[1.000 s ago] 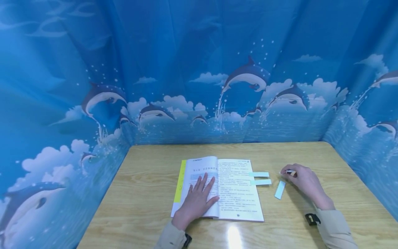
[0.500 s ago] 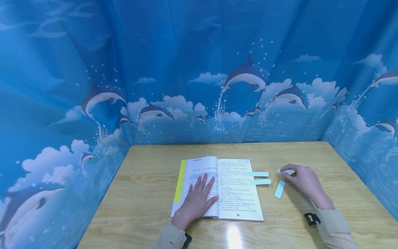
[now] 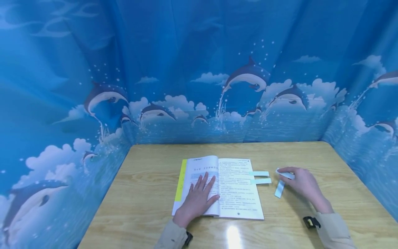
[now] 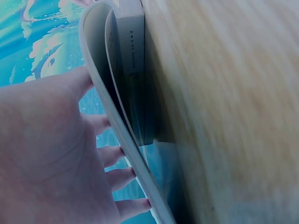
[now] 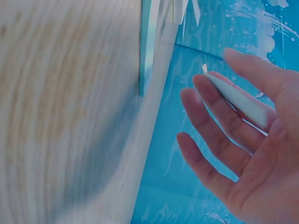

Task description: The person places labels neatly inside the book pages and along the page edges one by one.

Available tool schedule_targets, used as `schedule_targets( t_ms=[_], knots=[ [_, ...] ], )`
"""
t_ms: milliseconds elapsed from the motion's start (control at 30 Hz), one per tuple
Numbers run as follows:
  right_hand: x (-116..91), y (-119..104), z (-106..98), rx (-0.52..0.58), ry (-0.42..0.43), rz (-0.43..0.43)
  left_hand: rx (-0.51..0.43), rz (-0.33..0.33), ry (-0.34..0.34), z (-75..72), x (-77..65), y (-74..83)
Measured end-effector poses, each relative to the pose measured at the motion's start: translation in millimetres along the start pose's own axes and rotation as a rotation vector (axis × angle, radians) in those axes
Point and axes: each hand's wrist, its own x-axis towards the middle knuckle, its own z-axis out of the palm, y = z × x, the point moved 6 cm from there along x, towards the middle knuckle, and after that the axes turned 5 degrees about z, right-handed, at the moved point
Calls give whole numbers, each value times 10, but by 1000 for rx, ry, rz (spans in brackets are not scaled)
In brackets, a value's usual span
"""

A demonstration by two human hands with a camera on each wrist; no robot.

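Observation:
An open book point(image 3: 236, 200) with printed pages lies on the wooden table. My left hand point(image 3: 196, 200) rests on its left page, fingers spread and fairly straight; in the left wrist view that page side point(image 4: 119, 123) curves up under the fingertips. Two pale blue paper strips point(image 3: 259, 174) stick out past the right page's edge. To the right of the book, my right hand point(image 3: 303, 181) holds another pale blue paper strip point(image 3: 287, 175) between thumb and fingers. In the right wrist view this strip point(image 5: 247, 105) lies along the index finger, its tip bent up.
Just below the right hand, one more pale blue strip point(image 3: 279, 189) lies on the table point(image 3: 149, 193); from the side point(image 5: 147, 51) it looks thick. A yellow flap point(image 3: 181, 180) shows along the book's left side. Behind the table hangs a blue dolphin-print curtain point(image 3: 199, 69).
In my right hand the strip has turned, with its pale blue face now showing where a brownish end showed before. My left hand stays on the page. The head view has shifted slightly.

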Motion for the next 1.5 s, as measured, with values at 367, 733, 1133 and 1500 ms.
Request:
schedule_targets(
  t_ms=[367, 733, 1133, 1500],
  knots=[
    [-100, -207, -57, 54, 96, -105, -9, -10, 0, -1, 2, -14],
    [-109, -470, 145, 114, -86, -9, -5, -9, 7, 7, 2, -18],
    [-171, -658, 520, 133, -227, -13, -6, -11, 2, 20, 10, -11],
    [-210, -693, 642, 89, -296, 41, -2, -9, 3, -10, 14, 8]
  ],
)
